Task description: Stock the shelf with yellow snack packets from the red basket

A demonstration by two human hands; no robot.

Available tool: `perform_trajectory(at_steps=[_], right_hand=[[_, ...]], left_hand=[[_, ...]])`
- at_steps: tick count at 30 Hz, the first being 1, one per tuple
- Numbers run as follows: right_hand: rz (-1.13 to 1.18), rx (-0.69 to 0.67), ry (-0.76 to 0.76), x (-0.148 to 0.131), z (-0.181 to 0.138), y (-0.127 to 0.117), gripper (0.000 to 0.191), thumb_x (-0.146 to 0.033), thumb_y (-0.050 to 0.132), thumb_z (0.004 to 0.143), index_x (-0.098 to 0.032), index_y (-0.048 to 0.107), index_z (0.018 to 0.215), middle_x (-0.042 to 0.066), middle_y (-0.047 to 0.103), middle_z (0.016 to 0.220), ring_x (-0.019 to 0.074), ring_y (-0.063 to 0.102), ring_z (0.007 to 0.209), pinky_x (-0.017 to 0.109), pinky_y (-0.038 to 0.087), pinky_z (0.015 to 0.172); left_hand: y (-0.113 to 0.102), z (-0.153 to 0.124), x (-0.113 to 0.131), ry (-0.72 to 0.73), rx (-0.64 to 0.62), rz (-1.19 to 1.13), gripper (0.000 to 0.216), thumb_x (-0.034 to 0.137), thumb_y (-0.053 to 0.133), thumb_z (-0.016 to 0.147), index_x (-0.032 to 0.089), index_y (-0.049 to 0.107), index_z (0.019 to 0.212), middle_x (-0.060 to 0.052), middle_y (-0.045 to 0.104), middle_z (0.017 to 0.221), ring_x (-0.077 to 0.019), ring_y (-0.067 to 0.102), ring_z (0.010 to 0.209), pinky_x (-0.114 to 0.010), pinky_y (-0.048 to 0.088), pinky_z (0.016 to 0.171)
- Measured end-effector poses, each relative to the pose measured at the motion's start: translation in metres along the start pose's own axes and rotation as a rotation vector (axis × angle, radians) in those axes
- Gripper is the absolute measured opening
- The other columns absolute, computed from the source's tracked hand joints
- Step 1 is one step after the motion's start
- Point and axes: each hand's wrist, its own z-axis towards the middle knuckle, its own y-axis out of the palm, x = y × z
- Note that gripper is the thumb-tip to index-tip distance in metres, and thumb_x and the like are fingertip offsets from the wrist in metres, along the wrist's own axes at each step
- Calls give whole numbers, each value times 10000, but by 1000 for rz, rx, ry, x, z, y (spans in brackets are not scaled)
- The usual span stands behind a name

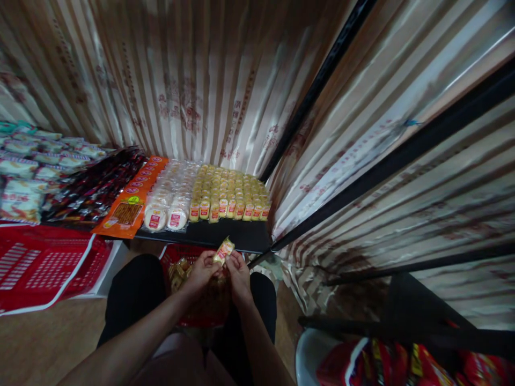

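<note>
Between my two hands I hold a small yellow snack packet [223,251] with a red and white label. My left hand [205,268] pinches its left side, and my right hand [237,271] grips the right edge. Below them, between my knees, sits a red basket [193,321] with more yellow packets [179,273] in it. Just ahead, rows of similar yellow packets [229,193] stand on a black shelf [225,233], their labels facing me. Left of those are rows of round white crackers in clear wrap [167,206].
Further left on the shelf lie an orange snack bag [131,203], dark shiny packets [98,185] and white packets [24,166]. A red basket [44,265] stands at lower left. Black metal bars [386,161] cross the right side before a pleated curtain [181,80]. Red bags [402,362] sit at lower right.
</note>
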Motion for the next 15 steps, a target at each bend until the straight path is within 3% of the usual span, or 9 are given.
perform_trajectory(at_steps=[9,15], right_hand=[[-94,14,-60,-13,26,-6,428,-425,604,689,-190,569,1045,75,678,988,207,643,901,337,513,796],[-235,59,-212,-17,54,-11,478,-337,617,670,-187,578,1123,72,670,1000,190,629,888,324,517,785]], left_hand=[[-1,38,1,318,131,743,180,283,587,712,149,651,815,-7,553,731,-110,515,650,-227,429,621],[19,57,17,351,133,780,183,211,576,721,142,615,887,-9,569,794,-83,509,615,-204,438,622]])
